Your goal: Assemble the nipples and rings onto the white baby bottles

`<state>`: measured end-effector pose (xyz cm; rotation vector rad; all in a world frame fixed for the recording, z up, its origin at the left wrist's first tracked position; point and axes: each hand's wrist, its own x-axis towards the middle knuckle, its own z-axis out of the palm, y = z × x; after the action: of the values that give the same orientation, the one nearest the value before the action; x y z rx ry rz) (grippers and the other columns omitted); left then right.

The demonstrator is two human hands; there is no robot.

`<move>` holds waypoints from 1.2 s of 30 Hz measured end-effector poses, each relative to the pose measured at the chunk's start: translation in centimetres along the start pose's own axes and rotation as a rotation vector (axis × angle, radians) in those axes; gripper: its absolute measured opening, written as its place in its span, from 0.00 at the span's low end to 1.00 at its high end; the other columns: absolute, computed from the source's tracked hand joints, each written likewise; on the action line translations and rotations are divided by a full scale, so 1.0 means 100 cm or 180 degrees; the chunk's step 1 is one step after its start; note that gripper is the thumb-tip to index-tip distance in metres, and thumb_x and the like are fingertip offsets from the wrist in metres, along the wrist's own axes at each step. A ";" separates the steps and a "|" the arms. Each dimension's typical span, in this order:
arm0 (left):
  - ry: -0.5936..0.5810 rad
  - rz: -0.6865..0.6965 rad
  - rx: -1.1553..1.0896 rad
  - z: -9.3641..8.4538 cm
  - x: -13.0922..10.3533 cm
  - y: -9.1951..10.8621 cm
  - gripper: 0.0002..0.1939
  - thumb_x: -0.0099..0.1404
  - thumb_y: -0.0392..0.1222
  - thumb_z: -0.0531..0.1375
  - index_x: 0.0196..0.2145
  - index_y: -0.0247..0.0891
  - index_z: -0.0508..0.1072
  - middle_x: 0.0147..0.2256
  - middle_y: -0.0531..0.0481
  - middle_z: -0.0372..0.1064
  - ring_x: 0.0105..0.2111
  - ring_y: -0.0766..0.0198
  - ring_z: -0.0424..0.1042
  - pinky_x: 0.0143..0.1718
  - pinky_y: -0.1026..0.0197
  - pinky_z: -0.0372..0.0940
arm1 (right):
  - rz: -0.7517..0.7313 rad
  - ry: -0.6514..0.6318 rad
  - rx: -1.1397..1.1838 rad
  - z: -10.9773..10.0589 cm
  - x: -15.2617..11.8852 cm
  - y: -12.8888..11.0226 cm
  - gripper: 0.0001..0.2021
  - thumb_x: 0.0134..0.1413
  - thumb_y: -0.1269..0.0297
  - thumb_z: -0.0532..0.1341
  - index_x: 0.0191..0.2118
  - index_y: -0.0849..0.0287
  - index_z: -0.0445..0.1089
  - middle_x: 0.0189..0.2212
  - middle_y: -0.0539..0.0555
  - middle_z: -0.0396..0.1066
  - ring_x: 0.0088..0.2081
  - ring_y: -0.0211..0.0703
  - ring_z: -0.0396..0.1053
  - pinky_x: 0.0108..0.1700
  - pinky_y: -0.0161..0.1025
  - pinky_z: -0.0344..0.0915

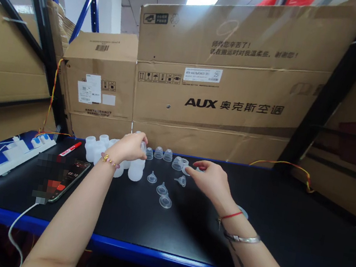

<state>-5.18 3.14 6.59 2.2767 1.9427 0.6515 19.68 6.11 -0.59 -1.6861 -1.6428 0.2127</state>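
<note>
Left hand (131, 146) — half-curled around clear cap (143, 147)

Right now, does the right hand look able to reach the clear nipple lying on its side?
Probably yes: the right hand is close by, and nothing seems to block its way to the clear nipple on the black tabletop. Whether its fingers already hold something is unclear.

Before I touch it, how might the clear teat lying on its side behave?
The clear teat looks small and thin-walled, so it is probably light and perhaps squeezable. With its narrow tip pointing sideways from a wide round flange, it may roll in an arc if pushed.
</note>
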 end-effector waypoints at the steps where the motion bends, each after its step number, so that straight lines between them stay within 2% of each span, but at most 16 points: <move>1: -0.0001 -0.0013 -0.0002 0.000 0.000 0.000 0.20 0.48 0.37 0.66 0.41 0.40 0.71 0.35 0.48 0.72 0.38 0.55 0.72 0.35 0.61 0.62 | -0.0040 0.0025 -0.0056 0.001 0.000 0.002 0.16 0.41 0.55 0.64 0.35 0.58 0.79 0.36 0.61 0.78 0.42 0.57 0.73 0.44 0.46 0.65; 6: -0.0119 -0.0045 0.0106 -0.001 -0.002 0.001 0.18 0.49 0.37 0.66 0.39 0.40 0.70 0.32 0.50 0.71 0.37 0.56 0.72 0.32 0.62 0.60 | -0.0005 0.0164 -0.0492 0.001 0.005 0.014 0.17 0.42 0.54 0.63 0.36 0.59 0.79 0.38 0.63 0.77 0.43 0.59 0.71 0.46 0.48 0.63; 11: -0.0108 -0.0058 0.0151 0.000 -0.003 0.001 0.19 0.49 0.36 0.65 0.40 0.40 0.69 0.33 0.49 0.71 0.38 0.54 0.72 0.31 0.61 0.60 | 0.0111 -0.0010 -0.0767 0.003 0.012 0.024 0.18 0.44 0.54 0.61 0.38 0.60 0.79 0.39 0.63 0.76 0.44 0.59 0.69 0.44 0.48 0.62; 16: -0.0030 -0.0183 0.0157 0.002 -0.003 -0.001 0.20 0.48 0.34 0.65 0.40 0.40 0.68 0.35 0.47 0.71 0.40 0.53 0.72 0.34 0.60 0.61 | 0.0276 -0.0056 -0.0964 0.003 0.012 0.022 0.20 0.44 0.55 0.60 0.41 0.60 0.78 0.42 0.66 0.73 0.46 0.62 0.67 0.42 0.48 0.63; 22: 0.0056 -0.0156 0.0378 0.003 -0.002 -0.007 0.21 0.48 0.31 0.63 0.41 0.39 0.67 0.41 0.42 0.69 0.43 0.52 0.70 0.39 0.58 0.63 | 0.0416 0.0111 -0.1215 0.001 0.011 0.020 0.21 0.42 0.58 0.62 0.43 0.61 0.78 0.44 0.70 0.70 0.47 0.67 0.65 0.40 0.51 0.64; 27: 0.0021 -0.0260 0.0357 0.003 -0.002 -0.007 0.22 0.50 0.31 0.63 0.44 0.37 0.66 0.44 0.39 0.67 0.43 0.53 0.70 0.41 0.58 0.64 | 0.0584 -0.0221 -0.0828 0.004 0.017 0.026 0.20 0.40 0.56 0.63 0.40 0.59 0.79 0.40 0.66 0.75 0.46 0.66 0.68 0.39 0.49 0.65; 31: 0.0028 -0.0262 0.0331 0.003 -0.002 -0.006 0.22 0.51 0.30 0.61 0.45 0.37 0.66 0.44 0.38 0.66 0.43 0.53 0.70 0.43 0.58 0.63 | 0.0484 0.0004 -0.0379 0.003 0.017 0.026 0.15 0.41 0.56 0.62 0.35 0.56 0.79 0.37 0.62 0.77 0.42 0.58 0.71 0.41 0.47 0.65; 36: 0.0036 -0.0265 0.0360 0.006 -0.001 -0.007 0.24 0.50 0.26 0.58 0.46 0.35 0.65 0.45 0.37 0.65 0.44 0.54 0.70 0.44 0.58 0.63 | 0.0458 0.0252 0.0043 -0.001 0.011 0.022 0.14 0.43 0.57 0.60 0.32 0.58 0.79 0.34 0.60 0.78 0.38 0.56 0.72 0.39 0.46 0.64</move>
<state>-5.64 3.34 5.77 2.2443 2.1183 0.5607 21.64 7.36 -1.46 -1.7814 -1.4606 0.2237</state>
